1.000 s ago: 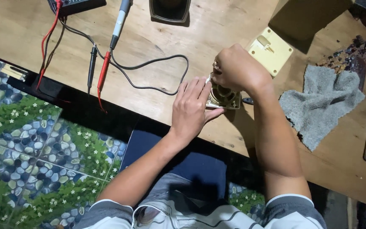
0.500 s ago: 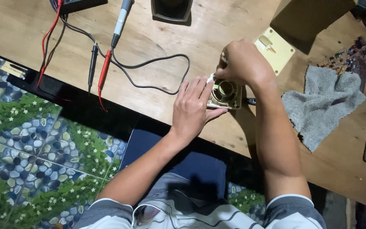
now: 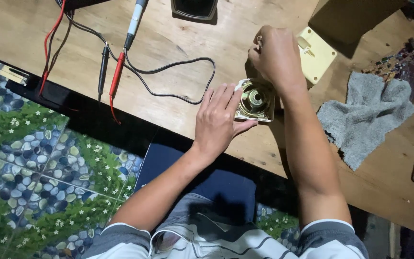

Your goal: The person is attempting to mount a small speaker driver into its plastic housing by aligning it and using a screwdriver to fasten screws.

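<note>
Fingers of my left hand (image 3: 219, 122) are pressing flat on the square brass-coloured metal speaker frame (image 3: 255, 100) near the wooden table's edge (image 3: 135, 120); my right hand (image 3: 276, 55) is hovering fisted above, crumpled grey cloth (image 3: 365, 117) lying well apart.

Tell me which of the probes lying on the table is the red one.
The red probe is the middle one of three: the black probe lies just left of it, and the grey pen-shaped probe sits above and to its right.

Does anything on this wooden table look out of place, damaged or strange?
Nothing looks damaged. The left hand steadies a small speaker while the right hand is raised above it. The grey cloth lies crumpled, and the probe cables sprawl loosely.
</note>
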